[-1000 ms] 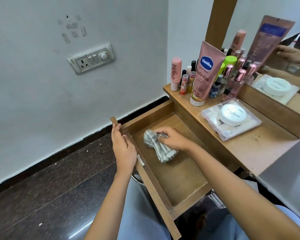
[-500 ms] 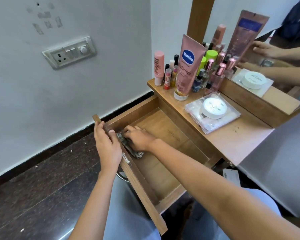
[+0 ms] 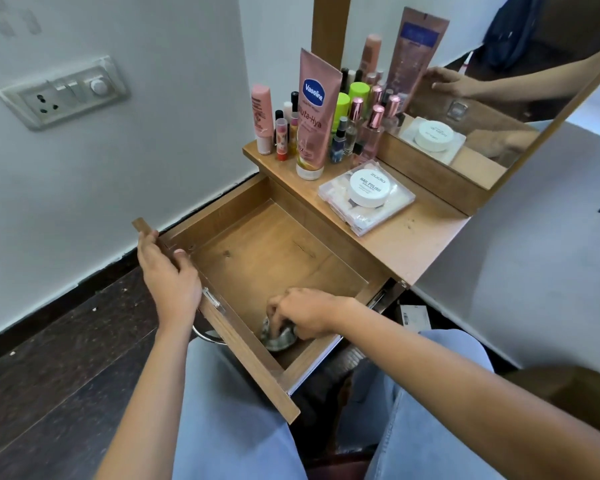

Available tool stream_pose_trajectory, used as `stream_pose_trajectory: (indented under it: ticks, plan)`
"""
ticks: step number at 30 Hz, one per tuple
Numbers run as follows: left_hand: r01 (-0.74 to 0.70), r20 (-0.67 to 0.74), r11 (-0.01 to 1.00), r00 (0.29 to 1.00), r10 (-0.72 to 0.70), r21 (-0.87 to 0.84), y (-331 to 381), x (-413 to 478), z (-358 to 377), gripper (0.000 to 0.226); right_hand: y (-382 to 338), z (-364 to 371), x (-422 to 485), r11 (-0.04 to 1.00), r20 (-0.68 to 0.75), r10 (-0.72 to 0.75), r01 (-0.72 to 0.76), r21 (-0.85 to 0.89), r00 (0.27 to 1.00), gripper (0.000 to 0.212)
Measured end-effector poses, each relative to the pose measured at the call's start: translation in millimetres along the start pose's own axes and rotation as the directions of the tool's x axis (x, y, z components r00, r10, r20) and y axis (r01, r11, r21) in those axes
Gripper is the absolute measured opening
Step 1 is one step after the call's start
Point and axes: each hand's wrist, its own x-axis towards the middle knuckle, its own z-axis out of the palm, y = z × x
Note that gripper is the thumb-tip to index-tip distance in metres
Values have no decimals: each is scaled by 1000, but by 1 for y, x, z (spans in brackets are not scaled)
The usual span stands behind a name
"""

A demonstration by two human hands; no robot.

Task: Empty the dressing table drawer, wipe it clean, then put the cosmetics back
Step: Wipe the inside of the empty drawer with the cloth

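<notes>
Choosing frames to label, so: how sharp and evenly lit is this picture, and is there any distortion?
Head view: soft, even light with no harsh glare; the Vaseline tube lettering reads sharply; the cloth under the right hand looks smeared; wide-angle stretch skews the socket plate near the edge.
</notes>
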Motion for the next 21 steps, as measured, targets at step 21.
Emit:
stream_pose_trajectory:
  ticks: [21]
  plan:
    - [-5, 19, 1000, 1000, 5, 16, -1, 1, 5, 43, -57, 52, -87, 992, -397, 101, -121, -24, 912, 57]
